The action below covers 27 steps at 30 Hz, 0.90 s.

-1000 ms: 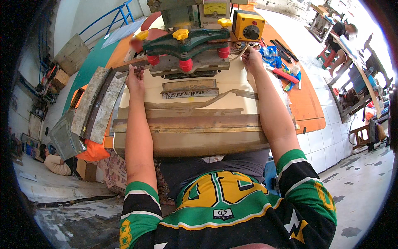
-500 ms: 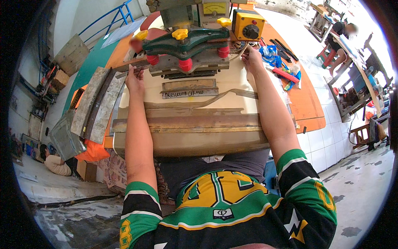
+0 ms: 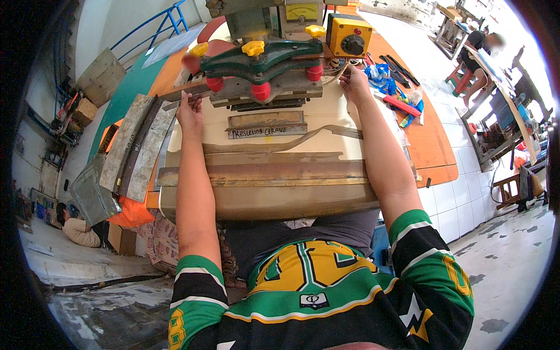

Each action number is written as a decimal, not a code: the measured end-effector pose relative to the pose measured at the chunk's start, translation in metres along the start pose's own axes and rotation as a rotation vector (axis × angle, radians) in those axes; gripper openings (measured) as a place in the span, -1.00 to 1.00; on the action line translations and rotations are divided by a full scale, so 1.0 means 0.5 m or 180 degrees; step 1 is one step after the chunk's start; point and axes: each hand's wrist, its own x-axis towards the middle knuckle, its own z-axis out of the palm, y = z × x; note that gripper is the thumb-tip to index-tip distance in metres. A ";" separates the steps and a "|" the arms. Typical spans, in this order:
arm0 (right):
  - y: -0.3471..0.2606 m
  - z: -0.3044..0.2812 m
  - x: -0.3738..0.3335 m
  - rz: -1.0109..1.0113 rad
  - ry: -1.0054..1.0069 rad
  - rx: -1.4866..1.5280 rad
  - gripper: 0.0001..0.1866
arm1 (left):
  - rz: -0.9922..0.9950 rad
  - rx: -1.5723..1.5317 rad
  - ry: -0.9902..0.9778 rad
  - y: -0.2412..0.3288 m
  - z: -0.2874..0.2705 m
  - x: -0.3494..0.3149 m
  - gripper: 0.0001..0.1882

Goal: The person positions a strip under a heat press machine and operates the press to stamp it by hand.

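A press head with a green bracket (image 3: 262,61), yellow star knobs (image 3: 253,48) and red round posts (image 3: 261,91) stands over a pale work bed (image 3: 219,129). My left hand (image 3: 190,116) is left of the press, fingers curled in near a thin metal strip (image 3: 170,106); what they pinch is unclear. My right hand (image 3: 356,84) is right of the press, fingers closed near a pale cable (image 3: 335,76); their contents are hidden. Between my forearms lie a metal die bar with handwriting (image 3: 267,132), a loose brown strip (image 3: 303,140) and a long brown bar (image 3: 280,173).
A yellow control box (image 3: 350,35) with a black dial sits beside a meter (image 3: 302,13). Metal bars (image 3: 131,146) lean at left above orange material (image 3: 131,213). A red-handled tool (image 3: 402,105) and blue plastic (image 3: 380,79) lie at right. Another person sits far right, another far left.
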 end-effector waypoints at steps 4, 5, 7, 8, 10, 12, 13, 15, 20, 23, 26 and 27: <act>0.003 -0.006 0.007 0.0016 -0.0007 -0.0042 -0.79 | -0.0017 0.0014 -0.0020 0.001 0.000 0.001 -0.76; 0.004 -0.010 0.011 0.0007 -0.0007 -0.0047 -0.79 | -0.0018 0.0031 -0.0053 0.000 0.003 0.001 -0.77; 0.005 -0.008 0.013 -0.0002 0.0014 -0.0033 -0.79 | -0.0020 0.0006 -0.0072 -0.001 0.000 0.003 -0.77; 0.005 -0.008 0.014 -0.0013 0.0038 -0.0019 -0.79 | -0.0024 -0.0020 -0.0094 -0.001 -0.001 0.004 -0.77; 0.005 0.000 0.007 -0.0013 0.0019 0.0013 -0.79 | -0.0041 -0.0036 -0.0044 0.001 -0.008 0.006 -0.76; 0.005 0.002 0.003 -0.0022 0.0012 0.0046 -0.79 | -0.0066 -0.0054 -0.0006 0.001 -0.009 0.007 -0.76; 0.005 0.001 0.004 -0.0032 0.0021 0.0027 -0.79 | -0.0063 -0.0056 -0.0014 0.000 -0.008 0.006 -0.75; 0.004 -0.002 0.004 -0.0041 0.0031 0.0009 -0.79 | -0.0061 -0.0058 -0.0023 0.000 -0.004 0.004 -0.74; 0.003 -0.001 0.004 -0.0002 0.0005 0.0002 -0.79 | -0.0045 -0.0028 0.0065 0.000 -0.001 0.002 -0.73; 0.003 0.002 0.003 0.0014 0.0052 -0.0022 -0.79 | -0.0050 -0.0017 0.0089 0.000 -0.003 0.004 -0.73; 0.003 -0.003 0.006 0.0015 0.0043 -0.0035 -0.79 | -0.0031 -0.0015 0.0058 -0.002 -0.002 0.004 -0.73; 0.004 -0.003 0.006 0.0015 0.0043 -0.0035 -0.79 | -0.0031 -0.0015 0.0058 -0.003 -0.004 0.006 -0.73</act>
